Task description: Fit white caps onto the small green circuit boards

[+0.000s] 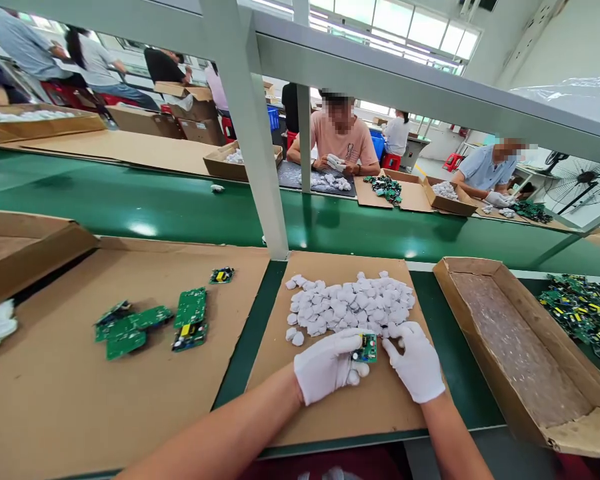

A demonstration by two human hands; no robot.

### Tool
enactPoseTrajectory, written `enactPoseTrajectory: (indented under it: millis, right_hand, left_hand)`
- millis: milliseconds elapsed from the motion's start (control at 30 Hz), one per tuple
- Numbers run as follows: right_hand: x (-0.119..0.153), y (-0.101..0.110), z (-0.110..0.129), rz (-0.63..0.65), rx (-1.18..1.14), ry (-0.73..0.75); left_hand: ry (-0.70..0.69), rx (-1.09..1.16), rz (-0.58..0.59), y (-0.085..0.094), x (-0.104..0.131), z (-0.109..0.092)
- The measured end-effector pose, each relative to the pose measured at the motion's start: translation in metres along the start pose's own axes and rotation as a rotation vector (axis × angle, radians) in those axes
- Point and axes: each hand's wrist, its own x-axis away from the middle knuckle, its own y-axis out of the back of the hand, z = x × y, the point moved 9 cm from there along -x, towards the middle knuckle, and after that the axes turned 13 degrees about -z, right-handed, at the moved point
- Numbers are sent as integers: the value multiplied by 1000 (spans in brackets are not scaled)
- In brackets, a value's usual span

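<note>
My left hand [330, 365], in a white glove, grips a small green circuit board [365, 348] by its left edge, component side showing. My right hand [416, 360], gloved too, is at the near right edge of a heap of small white pieces [350, 303]. Its thumb and fingers are bent together; white glove and white pieces blend, so what lies between the fingertips is hard to make out. Both hands are over a cardboard sheet [300, 427], with the board just left of the right hand's thumb.
Several green boards [135, 327] lie on the left cardboard [55, 400]. An open cardboard tray [520, 347] stands at right, beside piled boards [580, 313]. A pale metal post [265, 167] rises ahead, before a green belt [180, 200]. Co-workers [340, 133] sit across.
</note>
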Motion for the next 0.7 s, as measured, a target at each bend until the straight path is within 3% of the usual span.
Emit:
enactPoseTrajectory:
  millis: [233,500,700]
  right_hand:
    - [3,-5,5,48,143,49]
    - [7,-3,4,59,58,12]
    - [10,11,-16,33,9,-78]
  left_hand:
    - [-7,-84,116,0,3,3]
    - [25,-97,117,1,1,6]
    - [22,-122,113,0,3,5]
